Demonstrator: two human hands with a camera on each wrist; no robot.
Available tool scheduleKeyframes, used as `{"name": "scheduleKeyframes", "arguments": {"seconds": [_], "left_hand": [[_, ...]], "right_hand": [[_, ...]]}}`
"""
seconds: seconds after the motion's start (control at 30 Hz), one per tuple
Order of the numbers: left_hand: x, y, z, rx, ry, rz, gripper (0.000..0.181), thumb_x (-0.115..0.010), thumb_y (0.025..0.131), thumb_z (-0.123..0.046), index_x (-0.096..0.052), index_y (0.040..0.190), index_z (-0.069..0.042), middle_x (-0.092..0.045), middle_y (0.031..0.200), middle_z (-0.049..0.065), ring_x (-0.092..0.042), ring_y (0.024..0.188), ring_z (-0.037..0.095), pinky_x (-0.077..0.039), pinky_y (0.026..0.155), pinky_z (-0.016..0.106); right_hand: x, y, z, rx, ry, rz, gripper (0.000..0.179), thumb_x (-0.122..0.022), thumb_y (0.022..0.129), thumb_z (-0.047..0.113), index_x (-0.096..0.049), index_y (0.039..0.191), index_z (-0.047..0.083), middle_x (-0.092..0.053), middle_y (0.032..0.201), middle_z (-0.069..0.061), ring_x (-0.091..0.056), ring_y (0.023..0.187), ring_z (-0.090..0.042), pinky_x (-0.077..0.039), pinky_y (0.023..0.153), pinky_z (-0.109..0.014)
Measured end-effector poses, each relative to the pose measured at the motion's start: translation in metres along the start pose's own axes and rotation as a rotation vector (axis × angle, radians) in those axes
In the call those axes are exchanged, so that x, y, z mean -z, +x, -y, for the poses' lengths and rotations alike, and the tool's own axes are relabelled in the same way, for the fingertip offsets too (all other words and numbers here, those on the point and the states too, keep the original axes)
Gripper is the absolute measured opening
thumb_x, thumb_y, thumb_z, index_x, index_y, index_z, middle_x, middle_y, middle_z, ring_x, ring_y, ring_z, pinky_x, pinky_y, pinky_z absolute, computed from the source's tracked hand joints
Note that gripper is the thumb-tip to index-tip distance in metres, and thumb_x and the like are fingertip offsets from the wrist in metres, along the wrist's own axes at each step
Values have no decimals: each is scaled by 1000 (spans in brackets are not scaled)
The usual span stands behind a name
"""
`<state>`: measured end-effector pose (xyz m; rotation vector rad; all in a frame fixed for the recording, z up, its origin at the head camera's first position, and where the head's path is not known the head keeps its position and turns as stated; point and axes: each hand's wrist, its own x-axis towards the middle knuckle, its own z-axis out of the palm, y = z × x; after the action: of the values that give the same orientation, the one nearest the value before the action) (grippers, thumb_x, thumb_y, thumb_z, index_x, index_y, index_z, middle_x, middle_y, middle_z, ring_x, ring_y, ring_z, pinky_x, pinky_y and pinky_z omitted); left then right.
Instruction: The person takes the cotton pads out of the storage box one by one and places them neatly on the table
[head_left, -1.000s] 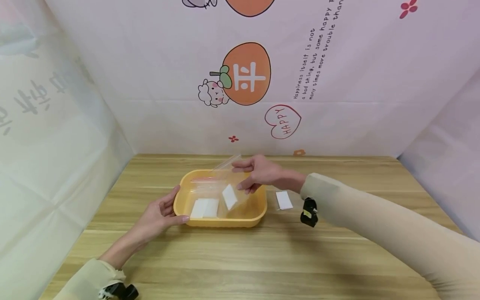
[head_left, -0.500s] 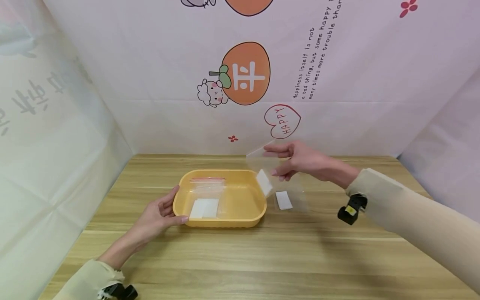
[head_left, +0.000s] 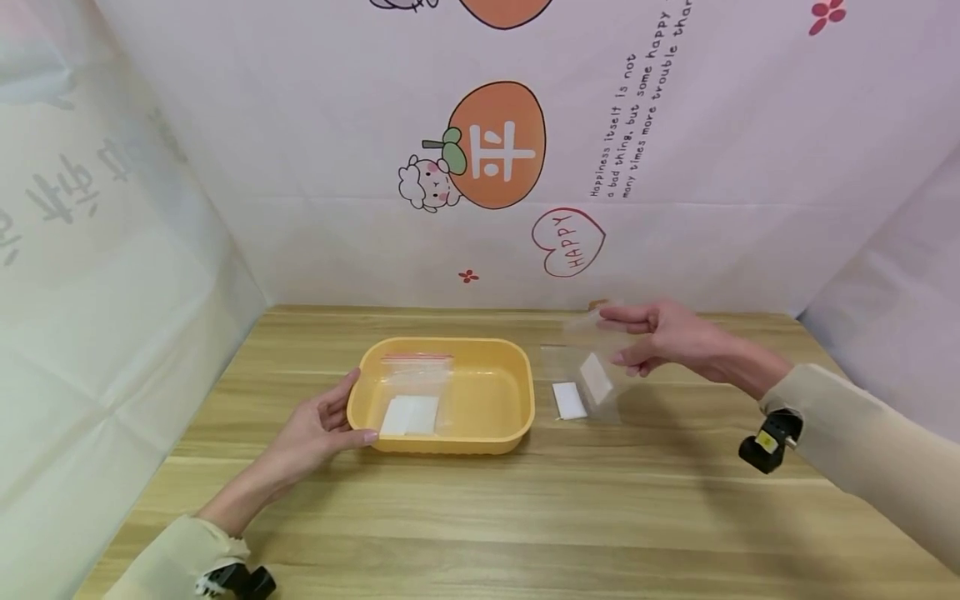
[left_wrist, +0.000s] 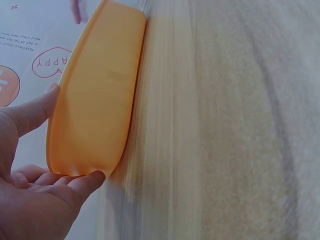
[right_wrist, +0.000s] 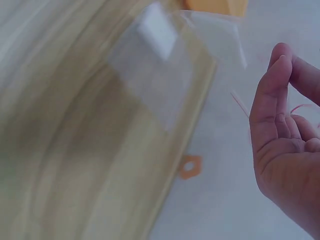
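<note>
My left hand holds the left end of a yellow plastic tray, its thumb at the rim and its fingers against the end wall. Inside the tray's left half lie clear zip bags with white flat pieces. To the right of the tray, my right hand pinches the upper part of a clear zip bag with a white piece in it. That bag hangs tilted, just beside and partly over another clear bag with a white piece on the table. In the right wrist view the bags are blurred.
The wood-grain table ends at a printed cloth backdrop. Pale cloth also stands at both sides. A black camera is worn on the right wrist, another on the left.
My right hand has lifted the pinched bag out of the tray and carried it right, then lowered it beside the bag on the table. The left hand has stayed on the tray.
</note>
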<state>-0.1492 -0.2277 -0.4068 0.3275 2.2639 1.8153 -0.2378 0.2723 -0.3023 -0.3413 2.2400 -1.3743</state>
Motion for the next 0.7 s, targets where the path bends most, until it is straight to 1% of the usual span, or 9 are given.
{"name": "scheduleKeyframes", "arguments": {"seconds": [0.2, 0.3, 0.4, 0.57, 0.7], "left_hand": [[0, 1, 0, -7, 8, 1, 104, -84, 92, -11, -13, 166, 4, -12, 172, 21, -28, 152, 39, -39, 112, 30], [0, 2, 0, -4, 7, -2, 104, -85, 91, -12, -14, 166, 3, -13, 172, 20, -29, 152, 38, -38, 113, 31], [0, 2, 0, -8, 2, -1, 103, -85, 91, -11, -15, 166, 3, -13, 172, 21, -28, 152, 39, -38, 113, 33], [0, 1, 0, -14, 0, 3, 103, -84, 92, -10, -14, 166, 4, -12, 172, 23, -29, 152, 40, -39, 113, 32], [0, 1, 0, -12, 3, 1, 103, -84, 92, -9, -14, 166, 4, -14, 172, 23, -30, 152, 40, -41, 111, 28]], "right_hand": [[7, -2, -35, -50, 50, -17, 88, -79, 94, 5, -26, 164, -4, -31, 166, -20, -68, 80, -17, -63, 69, -34], [11, -3, -49, -65, 62, -21, 87, -77, 95, 5, -24, 165, -4, -30, 167, -19, -67, 78, -15, -62, 68, -33], [16, -3, -61, -62, 48, -23, 87, -76, 95, 3, -24, 165, -4, -30, 167, -20, -65, 74, -15, -62, 66, -33], [25, -4, -75, -60, -44, -16, 91, -79, 92, 4, -26, 165, -3, -32, 166, -21, -64, 73, -18, -63, 65, -40], [30, -5, -85, -64, -141, -18, 91, -79, 92, 6, -26, 165, -2, -31, 165, -25, -66, 76, -22, -64, 64, -43]]}}
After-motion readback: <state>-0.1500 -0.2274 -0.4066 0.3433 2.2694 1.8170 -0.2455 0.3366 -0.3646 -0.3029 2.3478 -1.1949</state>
